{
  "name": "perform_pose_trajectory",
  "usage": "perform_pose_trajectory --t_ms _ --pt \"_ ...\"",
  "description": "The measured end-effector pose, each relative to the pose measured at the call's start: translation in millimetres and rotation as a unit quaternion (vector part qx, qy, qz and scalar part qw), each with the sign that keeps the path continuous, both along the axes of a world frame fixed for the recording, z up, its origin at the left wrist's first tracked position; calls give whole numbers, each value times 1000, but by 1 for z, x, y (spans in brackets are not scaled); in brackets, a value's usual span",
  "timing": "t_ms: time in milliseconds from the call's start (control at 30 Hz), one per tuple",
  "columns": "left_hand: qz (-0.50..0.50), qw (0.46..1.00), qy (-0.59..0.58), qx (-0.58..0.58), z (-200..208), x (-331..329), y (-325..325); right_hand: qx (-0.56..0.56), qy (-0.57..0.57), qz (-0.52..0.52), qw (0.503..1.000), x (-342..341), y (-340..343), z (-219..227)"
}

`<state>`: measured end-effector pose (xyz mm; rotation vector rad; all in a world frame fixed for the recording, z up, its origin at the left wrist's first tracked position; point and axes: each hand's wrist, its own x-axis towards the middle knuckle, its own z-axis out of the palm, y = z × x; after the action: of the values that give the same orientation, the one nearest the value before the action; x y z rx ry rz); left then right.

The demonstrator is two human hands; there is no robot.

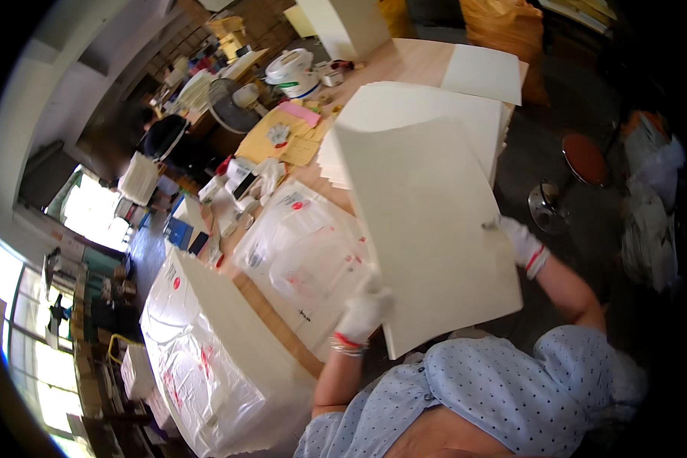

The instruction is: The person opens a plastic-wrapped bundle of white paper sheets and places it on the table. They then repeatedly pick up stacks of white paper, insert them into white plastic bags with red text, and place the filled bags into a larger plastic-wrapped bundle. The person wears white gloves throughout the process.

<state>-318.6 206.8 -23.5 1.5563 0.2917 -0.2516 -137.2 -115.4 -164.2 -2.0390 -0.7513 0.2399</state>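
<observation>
A large, stiff white sheet point(443, 237) is held tilted up in front of me by both hands. My left hand point(368, 309), in a white glove with a red cuff band and slightly blurred, is closed at the sheet's left edge. At the opposite edge my right hand point(519, 243), gloved the same way, grips the sheet with its fingers partly behind it. Beyond it lies a stack of white sheets point(420, 103), partly covered by the held one. Left of the sheet, a clear plastic bag with red marks point(298, 244) lies flat on the wooden table point(404, 61).
A plastic-wrapped white stack point(206, 359) stands at near left. Farther along are yellow papers point(263, 141), a white bucket point(291, 72) and a fan point(233, 107). A round red stool point(585, 160) stands at right. Another person point(168, 141) is at back left.
</observation>
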Motion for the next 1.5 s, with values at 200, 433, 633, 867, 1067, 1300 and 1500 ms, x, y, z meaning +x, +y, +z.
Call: perform_pose_trajectory --t_ms 200,433,633,867,1067,1300,1500 --pt "-193 802 -116 553 -100 2 -76 235 145 -127 953 -102 137 -22" --pt "205 784 -195 553 12 18 149 190 34 -103 976 -110 95 51" --pt "169 954 -184 -168 -38 43 235 9 -162 -15 987 -127 97 87" --pt "108 931 -284 200 -76 89 208 -346 -203 122 908 -103 179 53" --pt "96 893 -190 395 -56 42 77 -128 -180 99 970 -24 251 12" --pt "-17 604 -371 705 -183 -1 149 -269 -27 -44 962 45 331 -28" --pt "446 806 -38 387 -196 -67 225 -293 7 -12 956 60 307 -69"
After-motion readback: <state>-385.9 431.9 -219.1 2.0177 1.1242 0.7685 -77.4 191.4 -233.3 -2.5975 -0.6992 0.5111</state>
